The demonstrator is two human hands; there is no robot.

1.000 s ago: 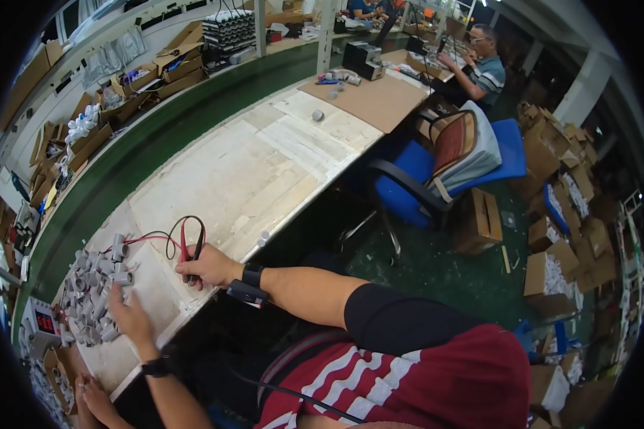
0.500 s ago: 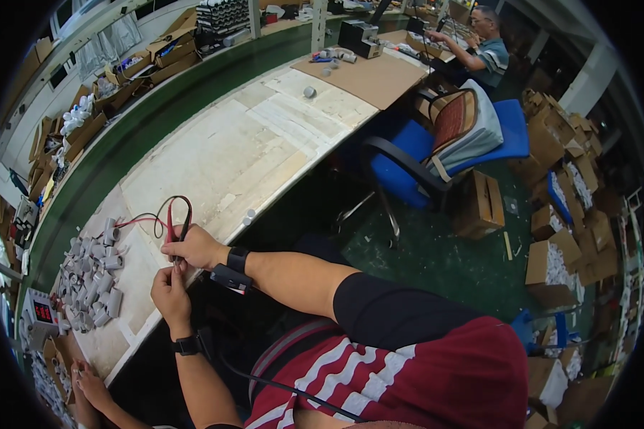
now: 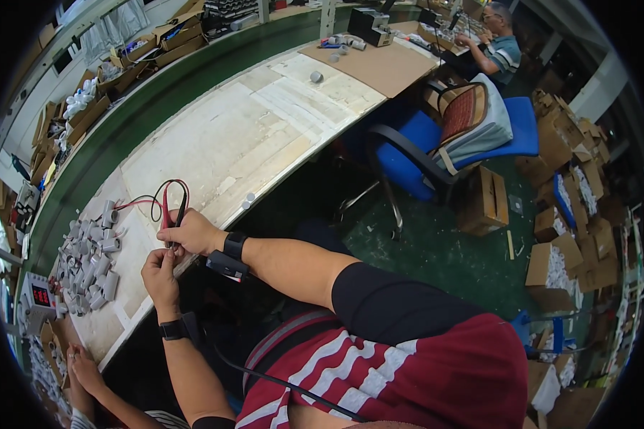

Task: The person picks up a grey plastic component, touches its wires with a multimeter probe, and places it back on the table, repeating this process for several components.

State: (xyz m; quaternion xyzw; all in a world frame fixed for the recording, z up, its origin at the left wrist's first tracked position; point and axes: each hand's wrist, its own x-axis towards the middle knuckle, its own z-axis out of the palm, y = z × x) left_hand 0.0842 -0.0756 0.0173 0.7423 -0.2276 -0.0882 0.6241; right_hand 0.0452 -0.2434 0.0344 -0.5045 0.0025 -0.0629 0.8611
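Note:
Over the near edge of the worktable, my right hand (image 3: 195, 233) is closed round a red and black pair of test leads (image 3: 167, 209), tips pointing down. Their wires loop up above the hand and run left toward a heap of small grey cylindrical parts (image 3: 89, 266). Just below the lead tips, my left hand (image 3: 160, 284) is closed in a pinch, its fingertips nearly touching the right hand's. Whatever it pinches is too small and covered to make out. One small grey cylinder (image 3: 248, 201) stands at the table edge, right of my hands.
A meter with a red display (image 3: 41, 294) stands left of the heap. Another person's hands (image 3: 86, 373) are at the lower left, by a carton. Across the worktable (image 3: 215, 143) another person (image 3: 499, 46) sits working. A blue chair (image 3: 408, 150) holds a bag; cartons (image 3: 483, 201) stand beyond.
The view has shifted slightly. Both my hands stay together at the lead tips, with only small finger movement. The other person's hands at the lower left have moved a little.

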